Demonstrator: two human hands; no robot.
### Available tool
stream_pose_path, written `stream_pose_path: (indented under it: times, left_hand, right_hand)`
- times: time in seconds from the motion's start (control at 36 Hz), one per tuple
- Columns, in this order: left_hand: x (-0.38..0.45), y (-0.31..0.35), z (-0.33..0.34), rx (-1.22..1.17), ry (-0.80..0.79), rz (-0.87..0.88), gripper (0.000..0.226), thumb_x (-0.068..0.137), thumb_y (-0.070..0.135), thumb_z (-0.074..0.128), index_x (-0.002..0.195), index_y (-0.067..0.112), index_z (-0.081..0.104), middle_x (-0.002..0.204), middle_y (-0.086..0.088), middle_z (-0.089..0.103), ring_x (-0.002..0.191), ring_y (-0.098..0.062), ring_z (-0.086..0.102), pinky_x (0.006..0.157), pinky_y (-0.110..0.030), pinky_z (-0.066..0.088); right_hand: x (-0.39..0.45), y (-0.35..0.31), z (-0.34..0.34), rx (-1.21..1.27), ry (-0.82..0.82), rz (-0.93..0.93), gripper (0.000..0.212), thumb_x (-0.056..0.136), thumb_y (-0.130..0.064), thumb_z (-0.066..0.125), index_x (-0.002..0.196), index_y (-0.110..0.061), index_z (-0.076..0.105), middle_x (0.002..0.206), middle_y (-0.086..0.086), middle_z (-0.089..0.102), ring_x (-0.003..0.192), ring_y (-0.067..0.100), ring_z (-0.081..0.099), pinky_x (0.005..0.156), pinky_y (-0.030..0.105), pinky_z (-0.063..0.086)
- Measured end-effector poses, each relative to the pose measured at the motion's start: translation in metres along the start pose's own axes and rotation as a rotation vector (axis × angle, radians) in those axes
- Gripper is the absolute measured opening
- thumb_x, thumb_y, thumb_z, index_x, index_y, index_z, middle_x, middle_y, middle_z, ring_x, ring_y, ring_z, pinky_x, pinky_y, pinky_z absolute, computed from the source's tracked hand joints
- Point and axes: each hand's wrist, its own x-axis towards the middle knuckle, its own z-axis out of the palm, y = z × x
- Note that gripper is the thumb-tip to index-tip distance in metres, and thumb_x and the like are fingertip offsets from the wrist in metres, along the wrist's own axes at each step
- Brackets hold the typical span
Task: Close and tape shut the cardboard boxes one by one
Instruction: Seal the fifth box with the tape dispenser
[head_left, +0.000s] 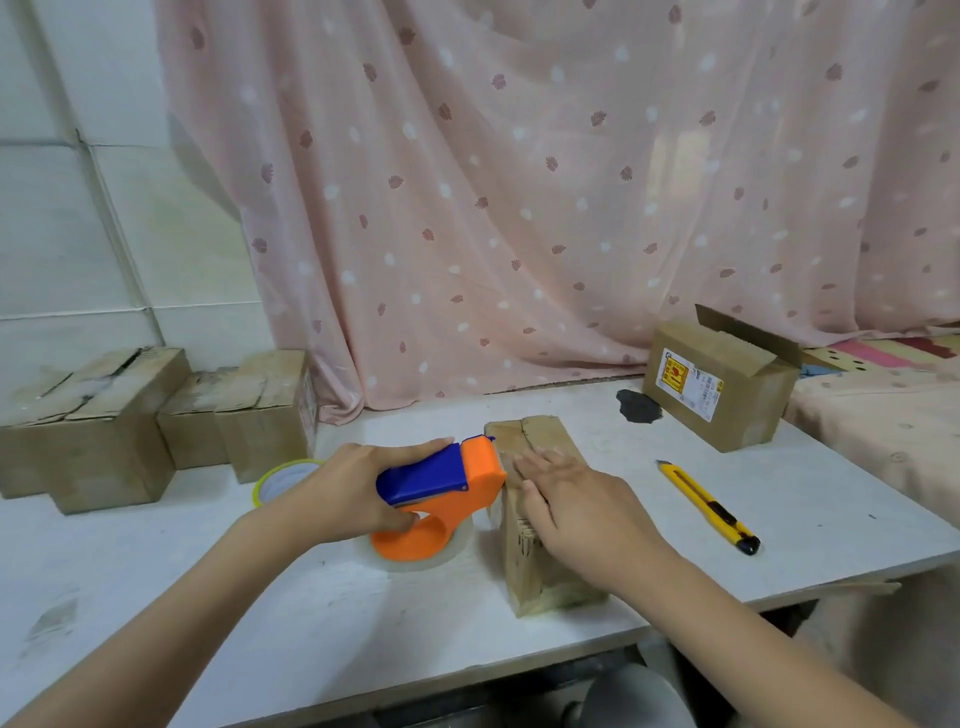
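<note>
Cardboard, brown, worn: small box (540, 514) at table centre, flaps folded down, long axis running from 12 to 6 o'clock. Judged step: laying tape across the closed top seam.

Tape dispenser (441, 493), orange body with blue cover, clear roll beneath; its mouth touches the box's left top edge, at 9 o'clock of the box.

Left hand (353, 488): fingers and thumb curled round the dispenser's rear, gripping it firmly.

Right hand (576, 504): fingers straight and spread, palm flat on the box top, pressing the flaps down; holds nothing.

Handling note, as judgement: keep the flat hand bearing down so the flaps meet without a gap; anchor the tape end on the side wall first, then draw the dispenser level across the seam, smoothing behind it. The box looks light and may slide if pressure slackens.

Utility knife (709, 506), yellow and black, at 3 o'clock, apart from the box.

Open box (719, 384), labelled, at 1 o'clock, flap raised, not yet closed.

Stacked boxes (156, 421) at 10 o'clock; whether their seams are taped cannot be told.

Spare tape roll (283, 480), yellow-rimmed, behind the left hand.

Table (260, 597), white.
</note>
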Motion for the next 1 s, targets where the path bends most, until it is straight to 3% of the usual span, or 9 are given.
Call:
stream_pose_path:
  times: [0.19, 0.42, 0.53, 0.67, 0.75, 0.81, 0.92, 1.0]
  left_hand:
    - [0.0, -0.004, -0.002, 0.018, 0.017, 0.047, 0.083, 0.078, 0.042, 0.075, 0.137, 0.072, 0.024, 0.085, 0.021, 0.059, 0.073, -0.005, 0.052, 0.059, -0.014, 0.039]
    - [-0.005, -0.008, -0.014, 0.038, 0.002, 0.084, 0.089, 0.078, 0.038, 0.074, 0.128, 0.081, 0.015, 0.102, 0.016, 0.062, 0.081, -0.005, 0.052, 0.071, -0.024, 0.047]
    - [-0.011, -0.015, -0.018, 0.07, -0.02, 0.041, 0.087, 0.078, 0.041, 0.074, 0.131, 0.079, 0.016, 0.096, 0.015, 0.062, 0.077, -0.008, 0.053, 0.066, -0.021, 0.046]
    - [-0.029, -0.027, -0.023, 0.083, -0.035, -0.007, 0.082, 0.079, 0.042, 0.076, 0.131, 0.075, 0.021, 0.074, 0.016, 0.057, 0.067, -0.008, 0.051, 0.056, -0.016, 0.04]
    - [-0.03, -0.024, -0.025, 0.085, -0.027, -0.023, 0.081, 0.079, 0.043, 0.076, 0.131, 0.073, 0.022, 0.071, 0.016, 0.055, 0.065, -0.007, 0.051, 0.056, -0.015, 0.039]
    - [-0.028, -0.022, -0.021, 0.097, -0.02, -0.014, 0.082, 0.078, 0.042, 0.074, 0.132, 0.074, 0.021, 0.078, 0.016, 0.058, 0.07, -0.006, 0.052, 0.057, -0.016, 0.039]
    - [-0.025, -0.022, -0.017, 0.12, -0.015, -0.011, 0.082, 0.077, 0.042, 0.072, 0.135, 0.073, 0.022, 0.084, 0.014, 0.062, 0.07, -0.006, 0.052, 0.058, -0.017, 0.038]
    - [-0.025, -0.021, -0.018, 0.111, -0.001, -0.029, 0.081, 0.077, 0.04, 0.072, 0.132, 0.075, 0.024, 0.074, 0.016, 0.058, 0.067, -0.005, 0.052, 0.054, -0.016, 0.036]
  right_hand:
    - [-0.001, -0.003, 0.002, -0.035, -0.047, -0.008, 0.053, 0.108, -0.038, 0.017, 0.158, -0.024, 0.027, 0.164, -0.007, 0.025, 0.151, 0.007, 0.018, 0.116, 0.025, 0.026]
    - [-0.002, -0.003, 0.002, -0.036, -0.027, -0.014, 0.052, 0.108, -0.037, 0.016, 0.157, -0.026, 0.03, 0.163, -0.01, 0.027, 0.15, 0.004, 0.019, 0.113, 0.021, 0.026]
    - [-0.002, -0.002, 0.001, -0.034, -0.031, -0.004, 0.051, 0.108, -0.036, 0.017, 0.156, -0.027, 0.032, 0.162, -0.011, 0.028, 0.15, 0.003, 0.02, 0.112, 0.021, 0.028]
    - [-0.003, -0.005, 0.0, -0.033, -0.052, 0.001, 0.056, 0.106, -0.038, 0.01, 0.155, -0.028, 0.033, 0.161, -0.012, 0.03, 0.149, 0.002, 0.02, 0.11, 0.021, 0.03]
    - [-0.002, -0.009, -0.005, 0.0, -0.093, 0.042, 0.05, 0.107, -0.036, 0.019, 0.153, -0.029, 0.037, 0.16, -0.011, 0.033, 0.149, 0.006, 0.024, 0.107, 0.026, 0.035]
    - [-0.001, -0.013, -0.013, 0.027, -0.117, 0.098, 0.045, 0.106, -0.037, 0.026, 0.143, -0.028, 0.049, 0.152, -0.007, 0.046, 0.141, 0.015, 0.038, 0.101, 0.033, 0.041]
    - [0.009, -0.029, -0.038, 0.059, -0.169, 0.247, 0.047, 0.104, -0.046, 0.031, 0.109, -0.015, 0.066, 0.122, 0.01, 0.062, 0.124, 0.034, 0.048, 0.113, 0.041, 0.03]
    - [0.036, -0.034, -0.035, 0.194, -0.097, 0.359, 0.037, 0.098, -0.043, 0.041, 0.093, -0.01, 0.058, 0.094, 0.008, 0.059, 0.096, 0.034, 0.053, 0.086, 0.039, 0.044]
